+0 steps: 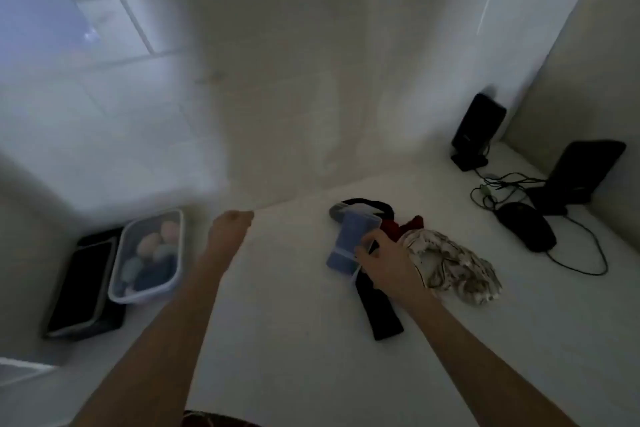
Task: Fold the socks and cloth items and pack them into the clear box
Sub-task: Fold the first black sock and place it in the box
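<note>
Your clear box (147,258) stands at the left of the table, already partly filled with rolled socks in pale and dark colours. Your right hand (388,262) is closed around a blue sock (348,241) at the pile on the right. Under it lies a long black sock (379,312), with a red piece (403,225) and a patterned cloth (453,262) beside. Your left hand (232,224) hangs above the table with fingers curled, holding nothing. I judge about half is packed; these four items remain to fold and pack.

Clear plastic box (147,291), soft cloth socks (382,319), matt table (294,340)
</note>
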Motion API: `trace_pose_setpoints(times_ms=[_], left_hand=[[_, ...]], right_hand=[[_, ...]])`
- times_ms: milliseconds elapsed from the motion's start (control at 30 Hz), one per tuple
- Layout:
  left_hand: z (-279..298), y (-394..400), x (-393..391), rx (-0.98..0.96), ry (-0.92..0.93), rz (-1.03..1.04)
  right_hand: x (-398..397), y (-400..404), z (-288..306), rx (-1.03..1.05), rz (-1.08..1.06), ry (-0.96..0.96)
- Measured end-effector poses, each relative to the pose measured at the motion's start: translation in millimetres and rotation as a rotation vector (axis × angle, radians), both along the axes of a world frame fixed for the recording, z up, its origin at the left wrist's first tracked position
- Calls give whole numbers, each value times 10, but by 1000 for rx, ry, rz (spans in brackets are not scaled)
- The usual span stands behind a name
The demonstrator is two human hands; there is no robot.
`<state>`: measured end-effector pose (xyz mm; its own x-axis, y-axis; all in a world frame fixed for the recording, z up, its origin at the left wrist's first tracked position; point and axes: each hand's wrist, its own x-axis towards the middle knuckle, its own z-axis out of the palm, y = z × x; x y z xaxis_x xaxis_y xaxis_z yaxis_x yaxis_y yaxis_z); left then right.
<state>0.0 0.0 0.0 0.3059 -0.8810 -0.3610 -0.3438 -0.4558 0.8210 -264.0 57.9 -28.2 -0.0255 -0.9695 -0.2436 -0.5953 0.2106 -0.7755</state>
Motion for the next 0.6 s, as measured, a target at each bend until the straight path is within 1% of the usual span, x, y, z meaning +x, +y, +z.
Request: trace_pose_setpoints(times_ms=[33,100,133,200,233,300,400,467,533,600], left_hand=[[-36,-46,33,13,142,26],[-286,-200,115,91,299,-95],[-405,-259,150,114,347,-158],[-589,-355,145,136,517,-202],[-672,-380,142,107,603,-224],[-750,-405,132,14,705,-302],[-937,-494,174,-70,873,-392],[-1036,-524,182,-100,944,-428],[-1067,-517,178,-153,950,-456],[-1068,-460,173,-191,897,-509]], right_hand=[[5,-33,-106,-24,-30,-43],[3,-97,-262,-71,-62,-70],[-5,-116,-316,-73,-76,-85],[-21,-158,-428,-120,-100,-118],[-34,-177,-463,-145,-110,-129],[-46,-206,-512,-196,-107,-125],[-35,-225,-568,-280,-86,-79],[-28,-234,-617,-325,-88,-53],[-15,-233,-654,-361,-100,-33],[14,-193,-674,-412,-110,-20]])
